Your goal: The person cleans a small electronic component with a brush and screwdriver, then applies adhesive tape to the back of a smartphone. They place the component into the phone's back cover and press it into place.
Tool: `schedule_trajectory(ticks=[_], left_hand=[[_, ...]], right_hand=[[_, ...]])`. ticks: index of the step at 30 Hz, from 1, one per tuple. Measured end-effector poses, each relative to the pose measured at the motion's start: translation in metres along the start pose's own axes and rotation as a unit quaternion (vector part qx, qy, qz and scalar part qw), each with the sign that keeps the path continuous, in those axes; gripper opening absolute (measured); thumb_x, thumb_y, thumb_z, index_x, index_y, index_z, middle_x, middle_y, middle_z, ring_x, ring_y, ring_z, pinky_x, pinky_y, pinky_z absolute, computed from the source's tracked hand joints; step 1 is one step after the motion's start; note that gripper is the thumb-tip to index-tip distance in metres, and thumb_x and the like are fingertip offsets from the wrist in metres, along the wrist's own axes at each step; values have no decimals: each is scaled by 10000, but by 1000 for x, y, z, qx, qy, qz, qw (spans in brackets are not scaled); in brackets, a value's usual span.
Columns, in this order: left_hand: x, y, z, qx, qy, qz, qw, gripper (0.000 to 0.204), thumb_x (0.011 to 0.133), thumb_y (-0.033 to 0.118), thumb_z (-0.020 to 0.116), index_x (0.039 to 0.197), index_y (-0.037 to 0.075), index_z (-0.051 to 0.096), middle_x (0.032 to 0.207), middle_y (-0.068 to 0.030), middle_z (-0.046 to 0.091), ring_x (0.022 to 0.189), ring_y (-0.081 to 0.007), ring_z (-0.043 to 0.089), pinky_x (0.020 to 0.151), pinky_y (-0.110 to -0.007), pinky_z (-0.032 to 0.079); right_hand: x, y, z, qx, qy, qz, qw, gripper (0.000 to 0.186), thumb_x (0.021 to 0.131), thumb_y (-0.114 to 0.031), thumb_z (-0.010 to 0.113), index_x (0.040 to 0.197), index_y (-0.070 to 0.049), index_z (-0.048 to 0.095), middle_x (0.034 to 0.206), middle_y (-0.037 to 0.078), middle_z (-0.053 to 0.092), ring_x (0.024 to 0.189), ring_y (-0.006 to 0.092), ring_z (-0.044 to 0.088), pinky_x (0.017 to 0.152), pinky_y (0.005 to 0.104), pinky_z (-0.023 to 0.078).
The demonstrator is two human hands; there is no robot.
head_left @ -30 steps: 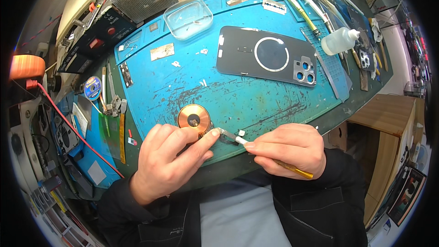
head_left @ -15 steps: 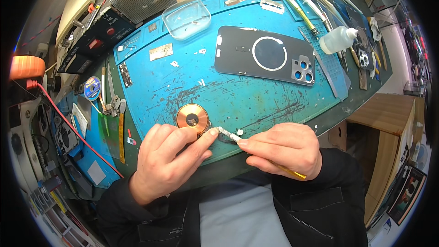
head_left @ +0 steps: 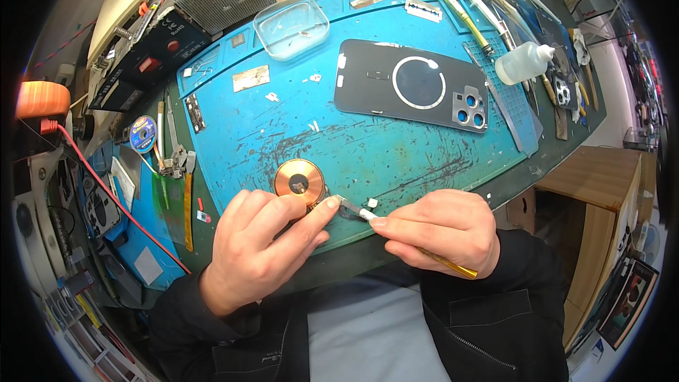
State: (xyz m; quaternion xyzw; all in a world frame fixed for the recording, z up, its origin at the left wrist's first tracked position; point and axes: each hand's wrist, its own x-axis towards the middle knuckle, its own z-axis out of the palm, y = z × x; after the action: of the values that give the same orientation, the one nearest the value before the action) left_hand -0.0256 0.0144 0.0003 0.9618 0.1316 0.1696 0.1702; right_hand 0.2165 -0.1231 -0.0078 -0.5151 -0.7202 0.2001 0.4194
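The right hand [head_left: 445, 233] is closed in a pen grip around a slim gold-handled tool with a white collar [head_left: 451, 264]. The left hand [head_left: 262, 240] has curled fingers at the near edge of a round copper-coloured coil with a dark centre [head_left: 299, 182], hiding that edge; whether they pinch it cannot be told. The coil is at the near side of a blue work mat [head_left: 247, 148].

A small white block [head_left: 372, 203] sits just beside the tool. Beyond: a black rectangular phone back panel with a white ring [head_left: 417, 85], a translucent white squeeze bottle [head_left: 522, 64].

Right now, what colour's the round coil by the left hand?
Coil: shiny copper; shows in head view.
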Motion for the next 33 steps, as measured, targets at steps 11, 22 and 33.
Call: schedule_trajectory(ticks=[11, 22, 33], left_hand=[[0, -1, -1, -2, -3, 0, 1000, 430, 786, 165, 841, 1210, 117, 789, 1000, -7, 607, 786, -193, 558, 656, -351, 436], [0, 0, -1, 0, -4, -2, 1000, 445, 780, 158, 841, 1219, 120, 787, 1006, -5, 608, 793, -192, 560, 662, -350, 440], [0, 1, 0, 1, 1, -1, 1000, 444, 775, 157, 847, 1212, 116, 785, 1005, -6, 599, 796, -190, 565, 664, -353, 441]], right_hand=[[-3, 2, 0, 10, 7, -13, 1000, 355, 798, 0, 844, 1142, -8, 756, 923, 91, 757, 730, 225, 736, 585, 329, 560], [-1, 1, -1, 9, -2, -11, 1000, 350, 796, 8, 838, 1137, -7, 760, 918, 88, 755, 729, 223, 734, 585, 332, 564], [0, -1, -1, -7, -5, -8, 1000, 351, 800, -33, 857, 1136, -7, 761, 917, 85, 756, 732, 225, 736, 586, 331, 564]])
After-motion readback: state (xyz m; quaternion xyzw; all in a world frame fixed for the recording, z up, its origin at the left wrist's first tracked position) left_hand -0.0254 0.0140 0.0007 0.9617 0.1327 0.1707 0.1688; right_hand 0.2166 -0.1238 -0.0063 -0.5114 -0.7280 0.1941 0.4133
